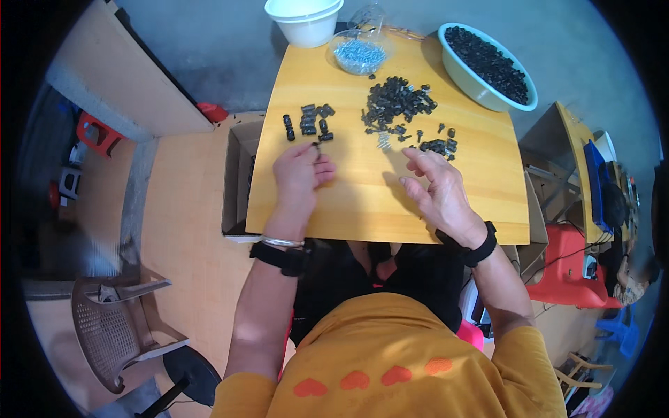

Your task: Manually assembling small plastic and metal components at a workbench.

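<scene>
My left hand is over the left half of the wooden table, its fingers pinching a small black part. Just beyond it lie several short black cylindrical pieces in loose rows. My right hand hovers at the right, with thumb and fingers apart and nothing visible in them. Past its fingertips is a small cluster of black parts, and to the left of that some silver screws. A larger heap of black parts spreads behind them.
A clear bowl of silvery-blue screws and a white tub stand at the back. At the back right a pale basin is full of small black pieces. Cardboard boxes flank the table; a red stool is at right.
</scene>
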